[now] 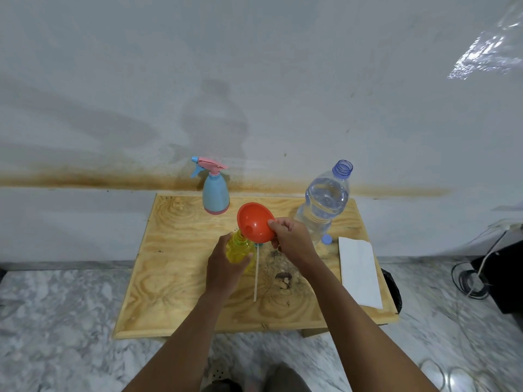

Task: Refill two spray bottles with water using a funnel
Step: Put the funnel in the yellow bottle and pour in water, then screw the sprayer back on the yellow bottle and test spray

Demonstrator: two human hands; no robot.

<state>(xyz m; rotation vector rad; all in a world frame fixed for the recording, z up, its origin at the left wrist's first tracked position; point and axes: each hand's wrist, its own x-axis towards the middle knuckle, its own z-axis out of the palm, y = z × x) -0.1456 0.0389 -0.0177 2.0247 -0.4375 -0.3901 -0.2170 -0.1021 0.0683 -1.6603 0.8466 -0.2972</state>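
Orange funnel (256,222), pinched by right hand (291,241), tilts at yellow bottle (237,250) gripped by left hand (223,267); next, its spout probably needs seating upright.

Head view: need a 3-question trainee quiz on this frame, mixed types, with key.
1. True or false: the blue spray bottle has its spray head on.
2. The left hand grips: A) the blue spray bottle B) a yellow bottle C) nothing.
3. Fill in: the right hand holds an orange ____ at the yellow bottle's neck.

Key: 1 true; 2 B; 3 funnel.
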